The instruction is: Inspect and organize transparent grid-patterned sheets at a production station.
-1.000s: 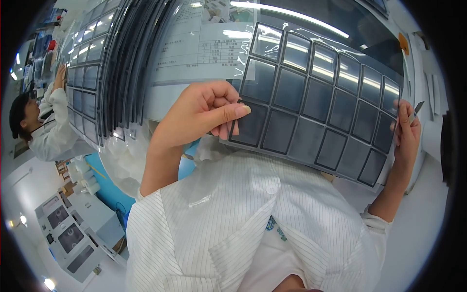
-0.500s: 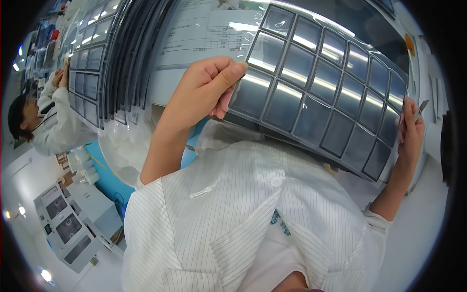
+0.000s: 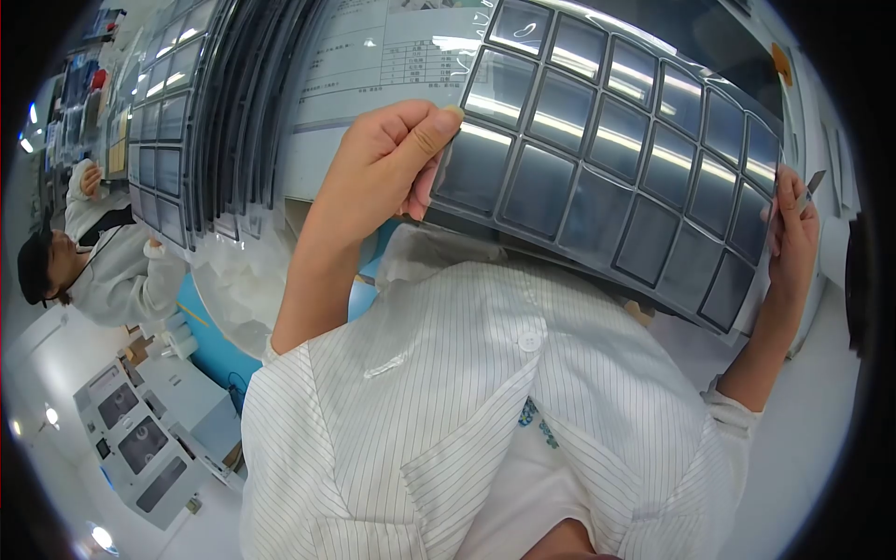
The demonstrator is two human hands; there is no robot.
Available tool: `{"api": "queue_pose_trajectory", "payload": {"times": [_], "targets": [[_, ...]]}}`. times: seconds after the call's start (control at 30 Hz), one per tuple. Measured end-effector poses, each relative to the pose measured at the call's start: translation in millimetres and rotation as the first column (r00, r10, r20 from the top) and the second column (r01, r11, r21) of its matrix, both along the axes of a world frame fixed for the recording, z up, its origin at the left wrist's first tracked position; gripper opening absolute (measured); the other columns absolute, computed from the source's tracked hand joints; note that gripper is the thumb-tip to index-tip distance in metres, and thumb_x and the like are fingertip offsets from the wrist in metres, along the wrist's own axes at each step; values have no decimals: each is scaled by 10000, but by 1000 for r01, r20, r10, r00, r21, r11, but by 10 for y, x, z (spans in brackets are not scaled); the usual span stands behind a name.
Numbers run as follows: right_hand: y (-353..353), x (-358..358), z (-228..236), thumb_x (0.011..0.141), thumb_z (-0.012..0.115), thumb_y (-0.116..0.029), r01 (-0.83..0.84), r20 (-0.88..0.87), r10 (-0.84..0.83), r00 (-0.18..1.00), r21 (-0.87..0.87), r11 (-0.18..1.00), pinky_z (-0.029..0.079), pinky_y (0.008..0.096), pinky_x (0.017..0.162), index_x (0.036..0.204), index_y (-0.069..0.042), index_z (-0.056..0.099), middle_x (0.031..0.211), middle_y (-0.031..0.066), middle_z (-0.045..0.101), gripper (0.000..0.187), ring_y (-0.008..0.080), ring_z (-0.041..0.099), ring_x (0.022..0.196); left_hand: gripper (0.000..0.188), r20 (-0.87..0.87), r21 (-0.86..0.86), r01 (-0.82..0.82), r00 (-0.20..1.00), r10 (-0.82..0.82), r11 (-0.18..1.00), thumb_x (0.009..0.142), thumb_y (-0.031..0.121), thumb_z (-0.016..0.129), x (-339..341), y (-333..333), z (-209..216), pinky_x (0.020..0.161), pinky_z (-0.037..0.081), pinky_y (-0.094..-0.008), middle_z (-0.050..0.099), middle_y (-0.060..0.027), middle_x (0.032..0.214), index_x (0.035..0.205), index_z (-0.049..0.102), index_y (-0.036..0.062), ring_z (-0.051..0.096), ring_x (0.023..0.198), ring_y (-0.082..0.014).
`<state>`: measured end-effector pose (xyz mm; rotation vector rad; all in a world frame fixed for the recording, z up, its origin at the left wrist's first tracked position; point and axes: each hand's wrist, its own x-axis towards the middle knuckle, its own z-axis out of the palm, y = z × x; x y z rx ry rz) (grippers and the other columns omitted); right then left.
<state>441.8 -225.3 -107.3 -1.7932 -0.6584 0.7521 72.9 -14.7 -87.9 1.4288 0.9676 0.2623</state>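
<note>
A shallow plastic tray (image 3: 590,207) with rows of rectangular pockets is held up in front of me, tilted, with bright light streaks across it. Each pocket looks dark grey; whether a flat piece lies inside it, I cannot tell. My left hand (image 3: 381,177) pinches the tray's left edge between thumb and bent fingers. At the right edge my right hand (image 3: 791,229) grips the tray, its fingers partly hidden. A small pointed grey blade-like piece (image 3: 815,183) shows beside the right fingertips; I cannot make out whether that hand holds it.
A stack of similar trays (image 3: 238,103) stands on edge at the left. Behind my left hand lies a printed sheet (image 3: 359,70) under a glossy cover. Crumpled clear plastic (image 3: 238,285) hangs below the stack. A co-worker (image 3: 112,257) sits at the far left, near a white machine (image 3: 140,434).
The held tray and both my hands have moved slightly up and left in the picture. At the far left, the co-worker's hands have come apart.
</note>
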Motion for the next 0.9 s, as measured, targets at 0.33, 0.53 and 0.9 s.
{"api": "queue_pose_trajectory", "payload": {"times": [0.33,0.53,0.9], "targets": [[9,-24,-3,959,506,-252,-28,-14,29,999,29,999,189,139,388,1087,-5,587,540,-80,402,290,-13,253,401,369,-5,-25,-15,1000,15,1000,943,320,520,-1,-13,-1,351,284,-172,439,39,460,661,504,83,396,365,-22],[6,-54,27,957,514,-254,10,10,-9,1000,-8,1000,243,133,435,1085,-6,590,537,-88,400,290,-15,238,389,365,1,-33,-18,1000,18,999,940,332,526,1,-24,0,351,284,-168,440,38,464,675,513,81,400,367,-22],[23,-59,41,954,517,-255,-26,-13,26,1000,13,1000,286,125,447,1082,-7,599,558,-92,410,290,-18,236,392,382,-14,-32,-8,1000,7,999,938,344,529,-16,-6,7,351,290,-172,436,38,462,661,506,82,399,366,-24]]}}
